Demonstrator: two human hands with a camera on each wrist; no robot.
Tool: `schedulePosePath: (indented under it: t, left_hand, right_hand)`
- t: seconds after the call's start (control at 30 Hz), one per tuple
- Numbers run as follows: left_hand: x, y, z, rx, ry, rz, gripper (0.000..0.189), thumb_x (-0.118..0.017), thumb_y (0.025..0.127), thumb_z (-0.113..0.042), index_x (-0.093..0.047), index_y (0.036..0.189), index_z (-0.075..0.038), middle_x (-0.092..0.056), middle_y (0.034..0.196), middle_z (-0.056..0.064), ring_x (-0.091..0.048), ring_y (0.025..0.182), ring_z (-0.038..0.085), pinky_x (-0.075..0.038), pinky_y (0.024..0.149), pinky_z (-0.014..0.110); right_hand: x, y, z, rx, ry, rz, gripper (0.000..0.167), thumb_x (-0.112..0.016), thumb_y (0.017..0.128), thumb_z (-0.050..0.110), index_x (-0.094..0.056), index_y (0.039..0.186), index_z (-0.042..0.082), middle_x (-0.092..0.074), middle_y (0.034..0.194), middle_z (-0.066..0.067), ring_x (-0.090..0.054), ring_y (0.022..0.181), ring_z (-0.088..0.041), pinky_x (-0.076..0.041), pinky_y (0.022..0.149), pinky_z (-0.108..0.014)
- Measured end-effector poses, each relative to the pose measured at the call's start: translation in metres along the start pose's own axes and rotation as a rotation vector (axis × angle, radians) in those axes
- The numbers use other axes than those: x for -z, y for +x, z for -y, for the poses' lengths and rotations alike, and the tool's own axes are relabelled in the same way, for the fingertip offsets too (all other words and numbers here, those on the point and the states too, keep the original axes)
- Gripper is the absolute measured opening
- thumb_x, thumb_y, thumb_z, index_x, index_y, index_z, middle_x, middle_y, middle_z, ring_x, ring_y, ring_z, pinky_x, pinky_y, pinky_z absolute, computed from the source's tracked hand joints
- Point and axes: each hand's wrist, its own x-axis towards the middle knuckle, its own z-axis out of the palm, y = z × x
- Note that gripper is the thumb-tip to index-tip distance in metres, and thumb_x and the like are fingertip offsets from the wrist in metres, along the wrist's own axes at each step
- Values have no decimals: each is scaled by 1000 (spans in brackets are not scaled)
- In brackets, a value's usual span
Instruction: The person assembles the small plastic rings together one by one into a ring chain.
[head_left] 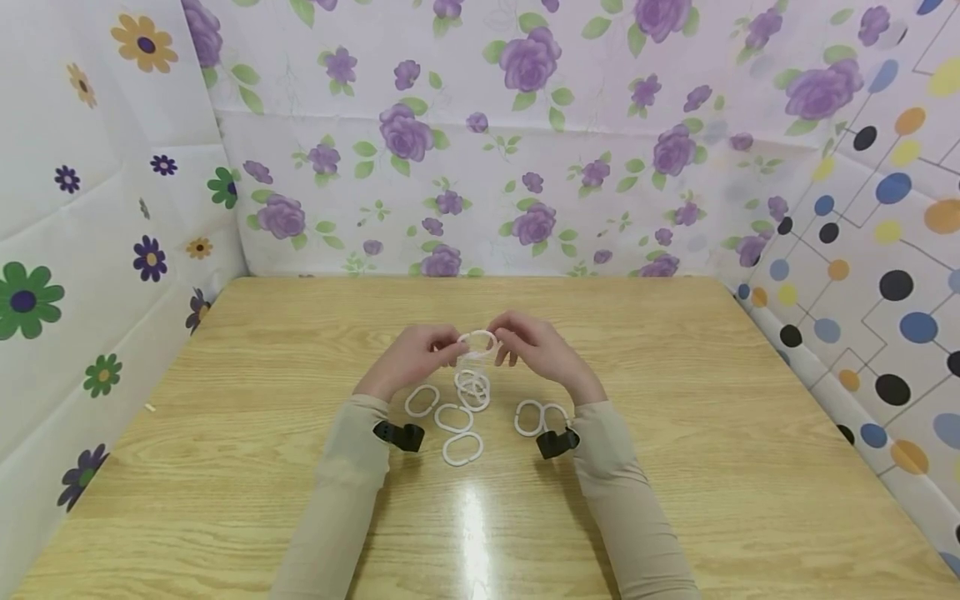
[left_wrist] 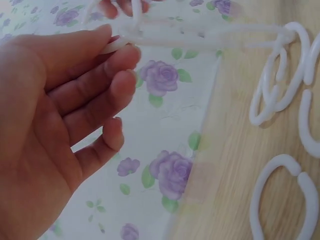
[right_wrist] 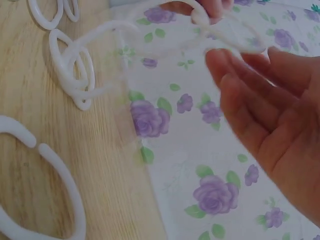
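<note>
White ring (head_left: pixel 480 332) up in air between both hands, from where I stand. Left hand (head_left: pixel 411 357) pinching one end, thumb against forefinger; right hand (head_left: pixel 536 346) pinching opposite end at thumb tip, other fingers loosely bent. Below grip, blurred links (head_left: pixel 472 357) trail down to overlapping rings (head_left: pixel 474 393) on wooden table (head_left: pixel 660 358). Three rings (head_left: pixel 437 415) nearer left wrist, two rings (head_left: pixel 543 419) beside right.

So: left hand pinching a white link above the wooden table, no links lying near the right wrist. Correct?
One miss: two links lie near the right wrist, per the head view. Left hand pinching a white link above the wooden table stands.
</note>
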Motion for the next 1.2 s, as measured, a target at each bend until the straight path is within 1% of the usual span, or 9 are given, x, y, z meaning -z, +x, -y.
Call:
schedulePosePath:
  t: [0.1,0.27,0.37,0.47,0.6,0.7,0.83,1.03,1.2]
  left_hand:
    - [5,-1,-1,-16,-12,-73,23,-58,98,-29,-67,90,-9,-67,78,10,-60,71,22,-46,65,29]
    - [10,-3,-2,-48,-22,-170,23,-58,98,-28,-69,90,-9,-66,76,13,-53,65,16,-44,62,27]
    - [10,-3,-3,-75,-17,-211,23,-58,98,-27,-67,87,-10,-63,73,7,-51,64,16,-42,60,26]
    - [10,-3,-3,-105,-12,-248,23,-58,98,-26,-65,84,-9,-61,71,3,-50,64,16,-41,60,25]
    - [11,-2,-3,-127,-1,-283,22,-59,98,-25,-66,83,-11,-63,71,4,-51,64,15,-41,59,25]
    - [12,-3,-4,-123,4,-295,20,-59,98,-25,-66,84,-13,-63,71,4,-51,65,15,-41,59,25]
    - [12,-2,-5,-118,4,-294,20,-59,97,-25,-66,84,-13,-63,71,4,-51,65,15,-41,60,25]
    - [12,-3,-5,-122,-1,-304,20,-59,98,-26,-67,84,-13,-63,71,5,-51,64,15,-40,59,25]
    - [13,-4,-5,-120,-7,-290,20,-58,98,-25,-66,85,-13,-63,71,5,-51,64,15,-40,59,25]
  right_hand:
    - [-2,0,-4,-71,-92,106,26,-42,105,15,-57,120,2,-68,96,-17,-68,80,-29,-55,72,-43]
    - [-9,-1,-11,-202,-265,353,30,-42,101,9,-56,127,8,-67,87,-10,-61,75,-17,-49,73,-29]
    - [-14,-2,-14,-215,-286,422,30,-45,99,10,-59,126,13,-64,82,-8,-57,74,-15,-45,73,-26]
    - [-17,-2,-15,-189,-278,472,27,-47,100,11,-62,123,14,-62,78,-8,-56,71,-14,-44,69,-23]
    - [-18,-1,-16,-185,-266,513,25,-50,100,13,-62,122,12,-62,74,-8,-57,67,-14,-45,65,-21]
    - [-18,-2,-18,-202,-261,512,23,-51,100,14,-63,120,12,-62,73,-8,-56,65,-13,-46,63,-22]
    - [-17,-2,-20,-228,-260,504,16,-53,99,15,-64,110,12,-62,71,-7,-56,63,-13,-44,62,-22]
    - [-13,-4,-22,-255,-286,481,9,-58,96,16,-65,96,9,-62,75,-3,-57,67,-12,-44,64,-21]
    - [-9,-8,-20,-269,-297,460,4,-67,88,10,-63,88,7,-60,80,0,-53,73,-11,-44,69,-22]
